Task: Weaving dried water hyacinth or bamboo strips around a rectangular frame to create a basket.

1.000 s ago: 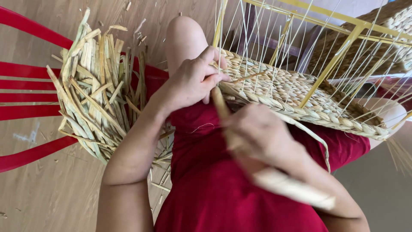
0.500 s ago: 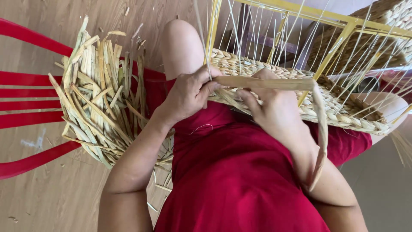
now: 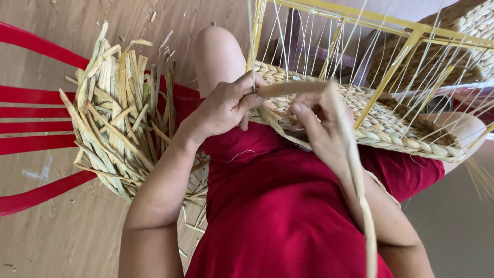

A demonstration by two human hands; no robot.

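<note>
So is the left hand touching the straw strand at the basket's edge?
Touching. The head view shows the left hand with its fingertips pinched on one end of the straw strand, which runs across to the right hand above the woven basket.

Woven basket panel (image 3: pixel 370 121) – dry plaited straw, matt and rough, on a yellow painted metal frame (image 3: pixel 391 72). Beside the panel: loose straw bundle (image 3: pixel 118 118), fibrous, dull. Chair slats (image 3: pixel 36 98) glossy red plastic – floor (image 3: pixel 46 237) matt wood-grain.
</note>
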